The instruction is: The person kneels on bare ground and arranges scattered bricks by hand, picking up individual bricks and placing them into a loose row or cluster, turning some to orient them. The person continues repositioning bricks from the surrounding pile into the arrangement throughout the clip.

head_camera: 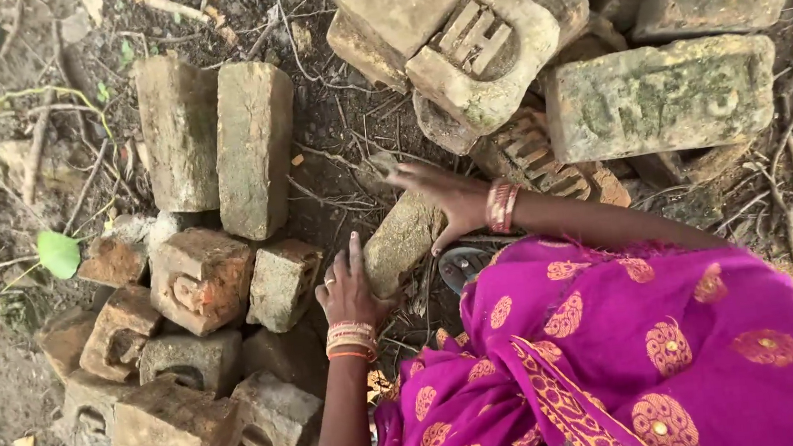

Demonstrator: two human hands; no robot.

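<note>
Both hands on tilted brick (405,239): left hand (349,292) flat against its near-left side, grip released; right hand (444,200) spread over its top, grip released. Brick heap (188,356) left of tilted brick.

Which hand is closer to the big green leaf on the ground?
The left hand. It rests by the broken bricks, with a few bricks between it and the green leaf. The right hand is farther away, laid on a mossy brick on the far side of the left hand.
</note>
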